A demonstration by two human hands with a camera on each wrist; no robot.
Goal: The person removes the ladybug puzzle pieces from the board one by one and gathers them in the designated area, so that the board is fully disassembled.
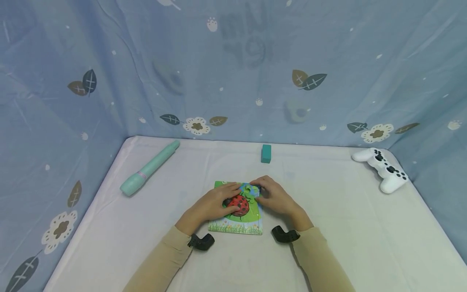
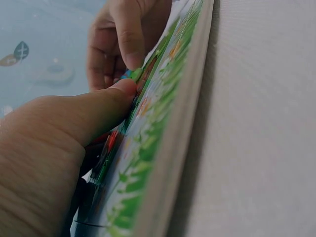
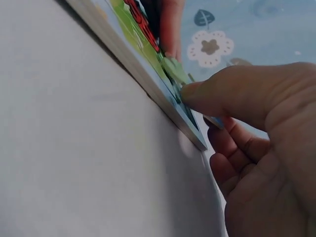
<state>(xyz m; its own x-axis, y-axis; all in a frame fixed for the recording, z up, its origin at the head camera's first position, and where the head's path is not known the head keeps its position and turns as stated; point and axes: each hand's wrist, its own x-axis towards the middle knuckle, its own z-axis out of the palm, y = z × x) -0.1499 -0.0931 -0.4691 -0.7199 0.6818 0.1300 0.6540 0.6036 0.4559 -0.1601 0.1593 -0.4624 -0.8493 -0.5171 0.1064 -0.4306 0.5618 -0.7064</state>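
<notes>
A ladybug jigsaw puzzle lies flat on the white table, its grassy edge toward me. My left hand rests on the puzzle's left and middle part, thumb over the red ladybug and fingers reaching toward the top. At the upper right corner, my right hand pinches a green and blue puzzle piece between thumb and fingers. That piece sits tilted at the board's edge in the right wrist view. The left thumb presses on the picture in the left wrist view. The hands hide parts of the board.
A teal block stands behind the puzzle. A mint-green microphone-shaped thing lies at the back left, and a white game controller at the back right. Blue patterned cloth hangs behind the table and along its sides.
</notes>
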